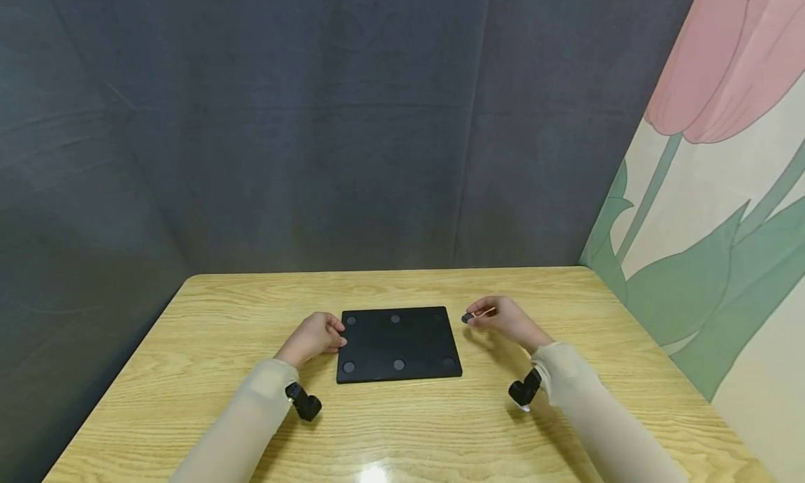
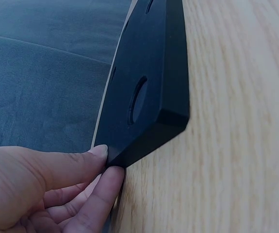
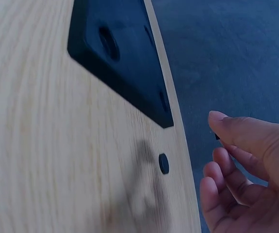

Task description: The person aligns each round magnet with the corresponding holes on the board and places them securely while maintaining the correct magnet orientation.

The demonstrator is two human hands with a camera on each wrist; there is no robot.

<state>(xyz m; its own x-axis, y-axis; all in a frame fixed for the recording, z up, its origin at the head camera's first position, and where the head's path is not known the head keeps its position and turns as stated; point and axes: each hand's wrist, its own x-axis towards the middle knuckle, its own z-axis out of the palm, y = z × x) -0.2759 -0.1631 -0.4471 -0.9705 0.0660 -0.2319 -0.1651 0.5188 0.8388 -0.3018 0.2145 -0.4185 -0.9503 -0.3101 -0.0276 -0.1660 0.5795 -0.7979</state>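
A flat black rectangular panel [image 1: 402, 343] with several round recesses lies on the table. My left hand [image 1: 317, 335] pinches its left edge, thumb on top and a finger against the side; the left wrist view shows the thumb [image 2: 98, 151] near a corner. Just off the panel's right side, my right hand [image 1: 499, 319] is raised above the table. Between its thumb and index finger shows a small black piece [image 3: 217, 137], mostly hidden by the thumb. A small black disc [image 3: 164, 163] appears apart from the fingers, near the panel's far right corner.
The wood-grain table [image 1: 251, 308] ends at a dark grey curtain [image 1: 314, 154] behind and to the left. On the right hangs a tulip-patterned cloth [image 1: 704, 259]. Each wrist carries a small black camera, such as the right camera [image 1: 524, 391].
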